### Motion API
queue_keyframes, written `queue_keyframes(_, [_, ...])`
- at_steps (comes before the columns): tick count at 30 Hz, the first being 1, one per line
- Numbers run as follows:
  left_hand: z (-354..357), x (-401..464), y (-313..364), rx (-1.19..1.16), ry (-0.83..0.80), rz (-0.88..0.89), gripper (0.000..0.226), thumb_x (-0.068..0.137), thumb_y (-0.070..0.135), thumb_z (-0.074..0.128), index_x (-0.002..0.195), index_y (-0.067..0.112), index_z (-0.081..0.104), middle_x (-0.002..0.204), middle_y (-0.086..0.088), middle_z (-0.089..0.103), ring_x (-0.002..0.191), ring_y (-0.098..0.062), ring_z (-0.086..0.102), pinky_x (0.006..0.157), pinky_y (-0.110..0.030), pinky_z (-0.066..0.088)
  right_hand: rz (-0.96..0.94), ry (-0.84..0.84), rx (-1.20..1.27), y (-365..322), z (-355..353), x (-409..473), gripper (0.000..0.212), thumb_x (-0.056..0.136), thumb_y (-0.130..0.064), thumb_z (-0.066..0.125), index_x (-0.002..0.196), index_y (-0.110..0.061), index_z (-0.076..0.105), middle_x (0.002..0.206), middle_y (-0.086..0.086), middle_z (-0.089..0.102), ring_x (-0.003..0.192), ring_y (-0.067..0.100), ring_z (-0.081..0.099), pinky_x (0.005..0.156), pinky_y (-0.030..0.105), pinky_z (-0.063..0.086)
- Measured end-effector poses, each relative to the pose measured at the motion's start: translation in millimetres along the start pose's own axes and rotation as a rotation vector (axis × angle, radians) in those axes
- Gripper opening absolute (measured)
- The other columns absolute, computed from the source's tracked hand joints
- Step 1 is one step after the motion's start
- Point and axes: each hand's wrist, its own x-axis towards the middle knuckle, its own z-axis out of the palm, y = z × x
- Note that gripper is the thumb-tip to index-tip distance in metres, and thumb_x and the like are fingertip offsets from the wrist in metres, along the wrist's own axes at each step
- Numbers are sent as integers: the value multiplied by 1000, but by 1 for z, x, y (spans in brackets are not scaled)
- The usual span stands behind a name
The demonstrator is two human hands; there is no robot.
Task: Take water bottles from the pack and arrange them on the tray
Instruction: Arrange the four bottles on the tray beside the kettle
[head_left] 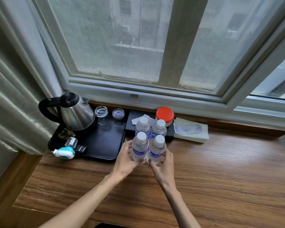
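Note:
A pack of several clear water bottles [149, 140] with white caps and blue labels stands upright on the wooden table, just right of the black tray [104, 145]. My left hand [125, 159] grips the pack's left side and my right hand [165, 163] grips its right side, fingers wrapped around the two nearest bottles. The tray's middle and right part is bare black surface.
On the tray stand a steel kettle [76, 113], two upturned glasses [102, 115], sachets and a teal-white device [65, 153]. Behind the pack sit a smaller black tray [133, 127] with a red-lidded jar [165, 116], and a tissue packet [191, 130]. The window runs along the back and a curtain hangs at left.

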Motion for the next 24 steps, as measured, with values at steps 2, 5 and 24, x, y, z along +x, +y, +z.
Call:
queue_keyframes(2, [9, 0, -9, -42, 29, 13, 78, 61, 44, 92, 127, 36, 52, 126, 13, 65, 115, 0, 62, 103, -39, 51, 17, 19, 15, 5, 8, 3, 74, 77, -23, 83, 142, -17, 48, 131, -5, 53, 126, 18, 53, 106, 36, 46])
queue_keyframes(5, [19, -1, -15, -82, 80, 34, 80, 63, 42, 92, 124, 60, 44, 126, 13, 67, 116, -3, 63, 102, -34, 51, 32, 80, 87, 11, 16, 6, 71, 77, -23, 84, 140, -26, 50, 134, -6, 61, 123, 12, 58, 102, 43, 50])
queue_keyframes(24, [-25, -44, -30, -287, 162, -24, 58, 53, 28, 97, 106, 28, 72, 102, 5, 78, 98, -15, 74, 89, -42, 59, 14, 155, 266, -17, 36, -60, 63, 65, -16, 94, 117, -36, 64, 111, -16, 74, 104, -2, 68, 89, 25, 56])
